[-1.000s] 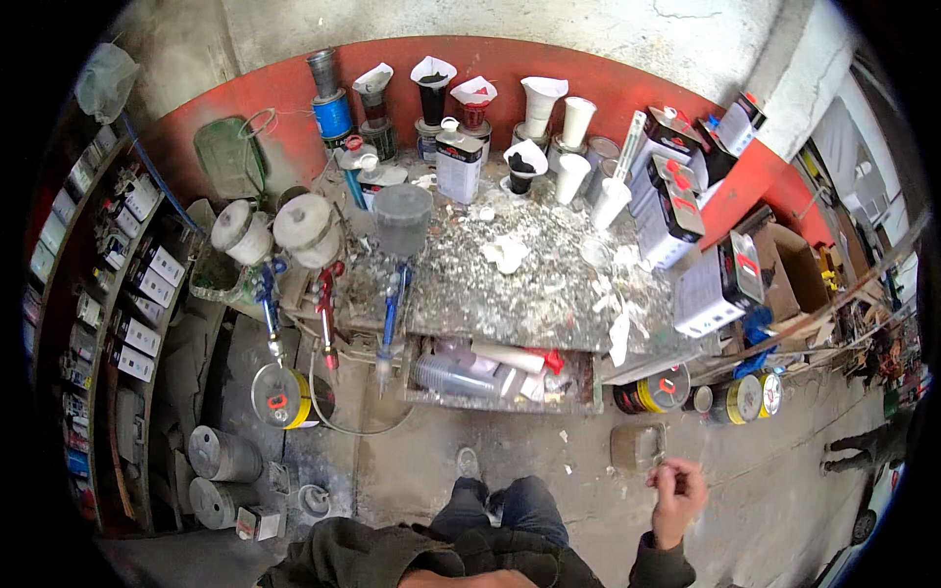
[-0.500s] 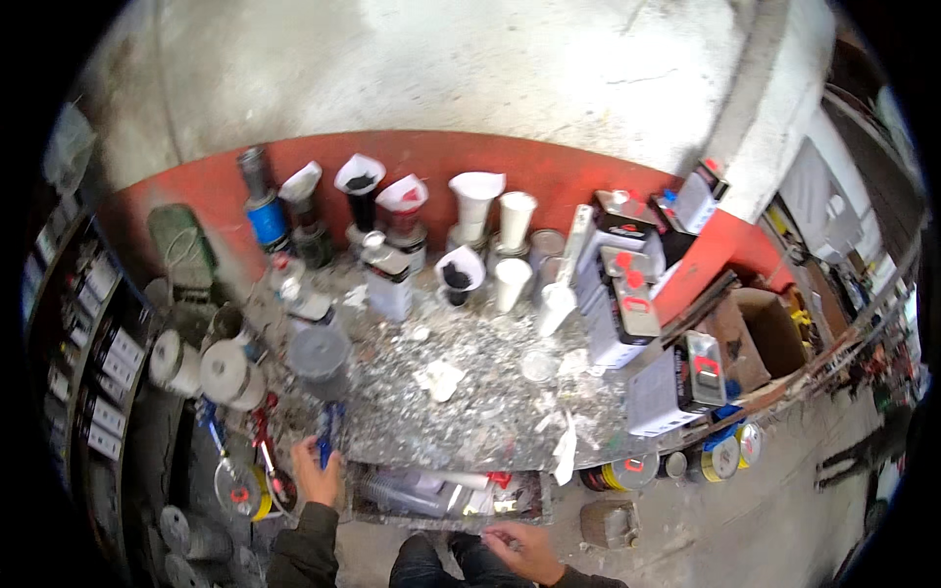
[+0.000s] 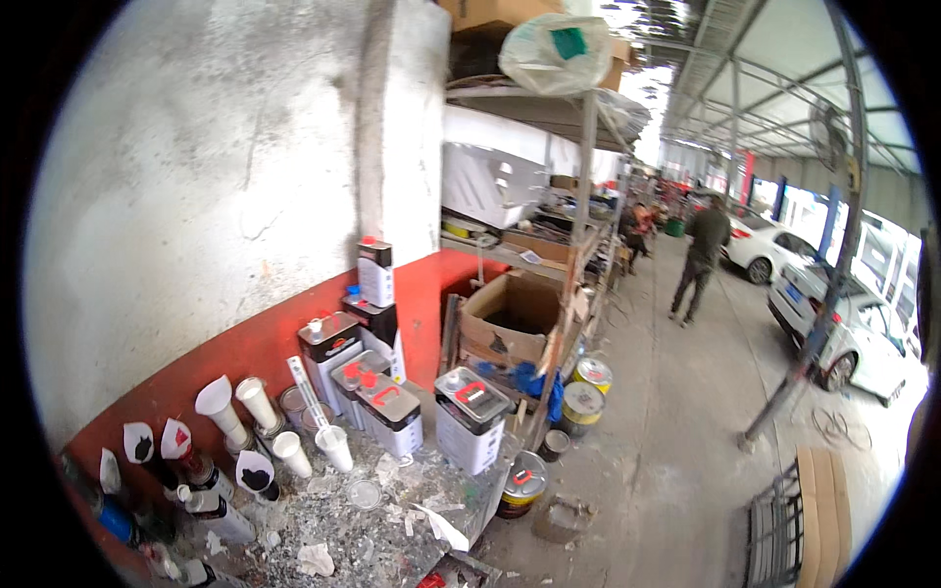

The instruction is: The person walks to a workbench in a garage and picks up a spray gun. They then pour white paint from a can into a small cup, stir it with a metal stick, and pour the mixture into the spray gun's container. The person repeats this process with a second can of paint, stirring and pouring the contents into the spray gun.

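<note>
Neither of my hands shows in the head view. A paint-splattered bench [image 3: 314, 534] fills the lower left. On it stand paper cups [image 3: 291, 453], one cup [image 3: 333, 446] with a white measuring stick [image 3: 306, 392] upright in it, and several paint strainers with dark and red residue [image 3: 253, 475]. Square metal cans with red caps [image 3: 390, 421] and a larger can [image 3: 470, 431] stand at its right end. A crumpled white paper [image 3: 316, 559] lies on the bench top.
A shelf rack [image 3: 586, 176] with cardboard boxes [image 3: 515, 328] adjoins the bench; drums [image 3: 583, 407] stand below. A person in dark clothes [image 3: 704, 250] and another farther person [image 3: 640, 230] are in the aisle. A white car [image 3: 838, 323], metal post [image 3: 821, 338] and leaning panel [image 3: 821, 514] are at right.
My view has swung from the bench to the right along the aisle. My two hands, with the left at a blue spray gun half a second ago, have left the picture.
</note>
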`<state>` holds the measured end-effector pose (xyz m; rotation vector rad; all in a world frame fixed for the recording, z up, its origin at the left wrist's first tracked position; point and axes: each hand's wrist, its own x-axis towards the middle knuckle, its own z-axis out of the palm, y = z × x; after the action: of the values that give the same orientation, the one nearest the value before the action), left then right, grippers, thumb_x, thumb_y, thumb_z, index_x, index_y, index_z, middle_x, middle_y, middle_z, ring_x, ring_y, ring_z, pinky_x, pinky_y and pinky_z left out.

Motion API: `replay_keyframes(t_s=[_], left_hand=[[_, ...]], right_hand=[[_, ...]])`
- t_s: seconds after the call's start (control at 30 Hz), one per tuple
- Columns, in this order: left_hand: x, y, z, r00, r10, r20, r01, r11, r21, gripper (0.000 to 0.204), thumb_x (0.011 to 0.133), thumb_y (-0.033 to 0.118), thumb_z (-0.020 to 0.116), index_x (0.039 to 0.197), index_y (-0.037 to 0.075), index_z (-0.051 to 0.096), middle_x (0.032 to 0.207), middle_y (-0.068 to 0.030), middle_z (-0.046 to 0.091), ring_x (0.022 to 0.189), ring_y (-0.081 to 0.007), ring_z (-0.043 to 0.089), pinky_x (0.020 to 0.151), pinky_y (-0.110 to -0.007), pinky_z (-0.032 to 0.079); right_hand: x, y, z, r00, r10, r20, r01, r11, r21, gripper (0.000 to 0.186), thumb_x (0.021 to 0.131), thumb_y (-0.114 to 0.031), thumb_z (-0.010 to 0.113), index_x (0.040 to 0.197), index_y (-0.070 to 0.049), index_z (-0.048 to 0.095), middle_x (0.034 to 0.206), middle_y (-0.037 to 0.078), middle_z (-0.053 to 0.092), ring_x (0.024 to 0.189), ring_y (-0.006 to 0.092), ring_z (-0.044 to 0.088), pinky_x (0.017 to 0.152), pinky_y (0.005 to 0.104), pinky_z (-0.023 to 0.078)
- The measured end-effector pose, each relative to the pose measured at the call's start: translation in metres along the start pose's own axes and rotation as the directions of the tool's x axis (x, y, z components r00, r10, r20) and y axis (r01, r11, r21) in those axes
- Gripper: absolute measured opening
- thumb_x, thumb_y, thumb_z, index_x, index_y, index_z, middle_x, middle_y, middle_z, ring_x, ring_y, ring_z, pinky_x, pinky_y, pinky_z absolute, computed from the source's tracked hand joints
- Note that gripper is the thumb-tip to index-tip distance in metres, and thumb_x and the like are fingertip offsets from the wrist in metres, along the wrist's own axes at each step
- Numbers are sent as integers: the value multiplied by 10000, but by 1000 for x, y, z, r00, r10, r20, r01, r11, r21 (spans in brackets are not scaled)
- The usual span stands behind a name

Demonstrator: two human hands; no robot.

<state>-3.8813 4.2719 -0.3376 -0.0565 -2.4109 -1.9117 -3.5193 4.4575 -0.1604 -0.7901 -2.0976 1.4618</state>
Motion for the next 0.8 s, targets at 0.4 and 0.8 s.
replay_keyframes(t_s=[0.4, 0.8], left_hand=[[50, -56, -5, 959, 112, 259, -135, 988, 73, 542, 894, 189, 739, 1343, -38, 538, 1277, -234, 613, 1169, -319, 590, 1017, -401, 454], [11, 29, -58, 889, 198, 414, -253, 964, 83, 520, 894, 179, 737, 1319, -50, 546, 1254, -232, 620, 1150, -327, 591, 1003, -402, 456]], right_hand=[[-26, -5, 62, 999, 50, -5, -50, 981, -187, 292, 960, -339, 598, 1025, -64, 669, 857, 147, 662, 780, 317, 648, 684, 438, 508], [-10, 11, 63, 951, -31, 309, 60, 995, -85, 327, 964, -362, 610, 1095, -74, 693, 934, 116, 711, 855, 290, 679, 728, 409, 529]])
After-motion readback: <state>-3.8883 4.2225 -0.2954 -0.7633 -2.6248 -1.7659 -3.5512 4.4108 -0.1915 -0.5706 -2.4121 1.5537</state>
